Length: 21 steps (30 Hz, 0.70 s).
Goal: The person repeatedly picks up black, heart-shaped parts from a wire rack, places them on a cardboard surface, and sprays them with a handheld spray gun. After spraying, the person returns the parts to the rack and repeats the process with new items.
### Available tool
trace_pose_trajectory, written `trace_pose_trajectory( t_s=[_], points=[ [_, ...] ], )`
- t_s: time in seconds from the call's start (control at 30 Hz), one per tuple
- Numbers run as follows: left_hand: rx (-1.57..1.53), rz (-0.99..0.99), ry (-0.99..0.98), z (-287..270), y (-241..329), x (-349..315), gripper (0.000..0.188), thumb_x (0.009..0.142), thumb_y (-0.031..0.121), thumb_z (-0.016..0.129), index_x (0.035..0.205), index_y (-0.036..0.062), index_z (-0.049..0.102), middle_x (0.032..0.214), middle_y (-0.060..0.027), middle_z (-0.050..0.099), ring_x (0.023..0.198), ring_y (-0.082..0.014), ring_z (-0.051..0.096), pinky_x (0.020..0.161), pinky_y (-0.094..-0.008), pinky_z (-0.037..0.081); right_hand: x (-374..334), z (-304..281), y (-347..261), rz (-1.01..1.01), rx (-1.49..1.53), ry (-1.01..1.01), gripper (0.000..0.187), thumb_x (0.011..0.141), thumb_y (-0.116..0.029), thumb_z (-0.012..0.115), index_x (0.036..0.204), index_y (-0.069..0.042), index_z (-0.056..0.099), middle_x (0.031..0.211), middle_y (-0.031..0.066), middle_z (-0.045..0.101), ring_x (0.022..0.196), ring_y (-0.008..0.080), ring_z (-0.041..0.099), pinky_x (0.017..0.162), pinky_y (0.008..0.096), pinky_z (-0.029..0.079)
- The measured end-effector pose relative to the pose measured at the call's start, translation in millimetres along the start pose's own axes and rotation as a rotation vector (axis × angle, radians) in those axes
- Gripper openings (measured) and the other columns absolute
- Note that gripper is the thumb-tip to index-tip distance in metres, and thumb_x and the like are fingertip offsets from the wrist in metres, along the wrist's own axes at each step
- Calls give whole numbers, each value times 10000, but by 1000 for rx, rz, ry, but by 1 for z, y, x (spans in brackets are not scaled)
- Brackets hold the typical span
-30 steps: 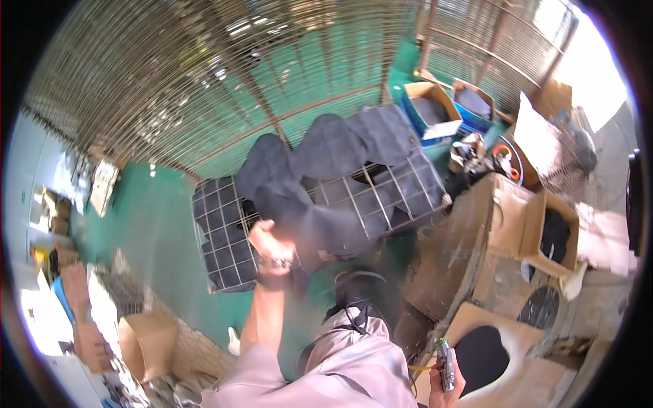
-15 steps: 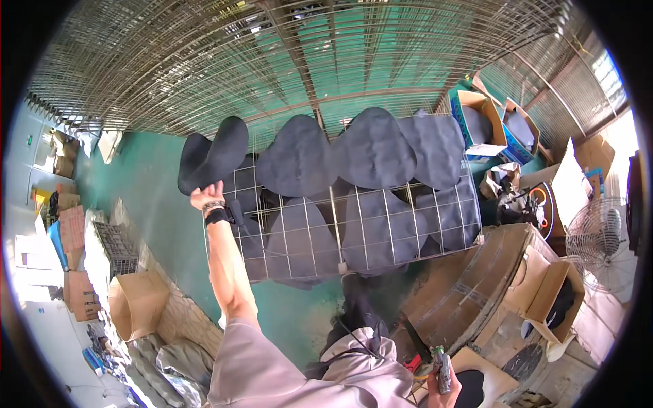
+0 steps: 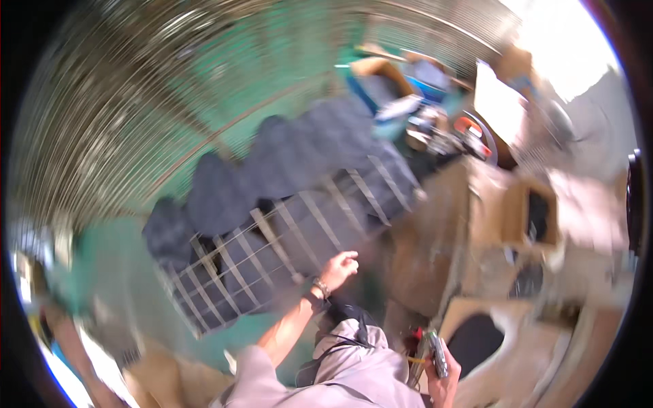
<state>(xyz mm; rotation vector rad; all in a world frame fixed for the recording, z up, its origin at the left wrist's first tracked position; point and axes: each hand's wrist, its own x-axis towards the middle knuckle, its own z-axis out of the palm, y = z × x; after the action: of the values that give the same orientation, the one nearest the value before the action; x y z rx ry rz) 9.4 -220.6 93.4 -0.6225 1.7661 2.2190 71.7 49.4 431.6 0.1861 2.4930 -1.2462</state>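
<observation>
My left hand point(image 3: 339, 270) is empty, its fingers loosely apart, in front of the near edge of a wire rack point(image 3: 297, 277). A dark band and a bracelet circle that wrist. Dark grey, rounded flat pieces point(image 3: 275, 153) lie on the rack in overlapping rows. At the lower right, my right hand point(image 3: 443, 383) grips a hand tool point(image 3: 437, 352) with a silver and greenish body. Its exact kind is not clear. Beside it, a black oval piece point(image 3: 476, 342) lies on cardboard. Motion blurs much of the view.
Stacked wire grids point(image 3: 115, 129) rise behind the rack. Boxes with blue sides point(image 3: 362, 92) stand at its far right end, near a pile of mixed items point(image 3: 435, 132). An open cardboard box point(image 3: 507, 214) and brown cardboard sheets point(image 3: 435, 224) lie to the right.
The view has turned right, so the rack appears tilted. My left hand has left the dark piece at the rack's far left and come back toward my body. My right hand still holds the tool.
</observation>
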Motion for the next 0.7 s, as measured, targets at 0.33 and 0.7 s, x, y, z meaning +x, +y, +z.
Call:
trace_pose_trajectory(
  t_s=[0.33,0.7],
  points=[
    [798,168,-813,168,-12,-43,378,896,222,671,1225,36,663,1022,-162,735,936,-233,708,843,-348,554,-217,-48,106,335,57,751,524,814,2,718,1318,40,579,937,158,689,825,239,692,771,319,527],
    [1257,122,-968,182,-75,-18,396,839,215,692,1185,23,674,838,-98,735,779,-169,704,761,-315,554,-308,-40,150,461,187,1240,520,800,12,725,1307,7,611,921,177,690,746,284,669,689,334,526]
  ],
)
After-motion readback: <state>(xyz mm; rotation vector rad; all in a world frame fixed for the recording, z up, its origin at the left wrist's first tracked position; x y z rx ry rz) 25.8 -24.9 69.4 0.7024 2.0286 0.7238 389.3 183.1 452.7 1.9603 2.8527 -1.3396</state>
